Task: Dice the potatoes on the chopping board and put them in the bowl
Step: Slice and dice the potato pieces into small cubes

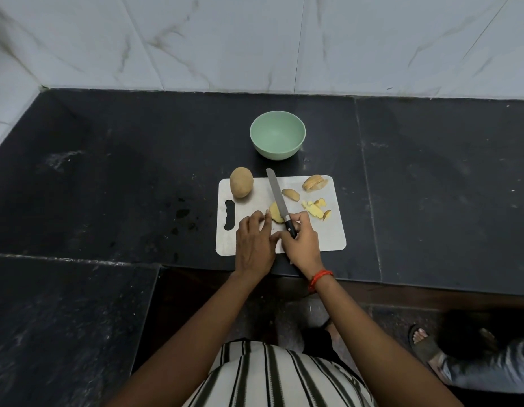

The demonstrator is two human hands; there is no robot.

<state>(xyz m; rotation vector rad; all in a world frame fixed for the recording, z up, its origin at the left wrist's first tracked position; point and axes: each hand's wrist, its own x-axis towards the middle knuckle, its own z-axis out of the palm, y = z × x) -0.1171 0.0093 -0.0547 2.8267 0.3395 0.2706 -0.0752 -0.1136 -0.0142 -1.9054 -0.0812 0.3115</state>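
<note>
A white chopping board (319, 239) lies on the black counter. A whole potato (241, 186) stands at its far left corner. My right hand (300, 240) grips the black handle of a long serrated knife (277, 193), whose blade lies over a potato slice (275, 212). My left hand (253, 239) rests flat on the board, its fingertips touching that slice. Wedges (315, 182), a single wedge (290, 194) and small cut pieces (315, 209) lie on the board's right side. The green bowl (277, 138) behind the board holds nothing.
The black counter (108, 177) runs to a marble-tiled wall (255, 39) at the back and left. A lower counter section (64, 333) sits front left. Another person's sandalled foot (422, 340) is on the floor at the right.
</note>
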